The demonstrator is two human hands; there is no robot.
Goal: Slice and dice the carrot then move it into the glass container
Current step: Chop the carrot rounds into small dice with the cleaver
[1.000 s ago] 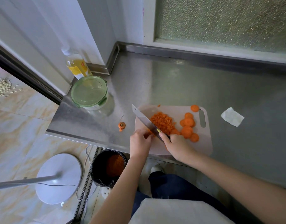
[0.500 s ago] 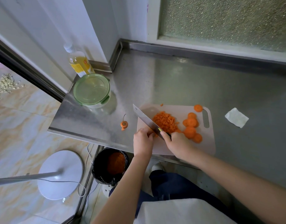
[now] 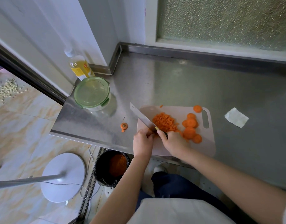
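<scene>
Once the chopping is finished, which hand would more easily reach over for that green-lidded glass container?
Probably the left hand. It lies on the cutting board's left side, nearer the glass container, and grips no tool. The right hand holds the knife.

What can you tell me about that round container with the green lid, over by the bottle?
The glass container is round, with clear walls that look like glass and a translucent green lid that has clip tabs at its rim. The lid is on, and I cannot see anything inside. It stands upright near the left corner of the steel counter, just in front of the bottle of yellow liquid, possibly touching it. It sits well left of the cutting board; neither hand touches it.
</scene>
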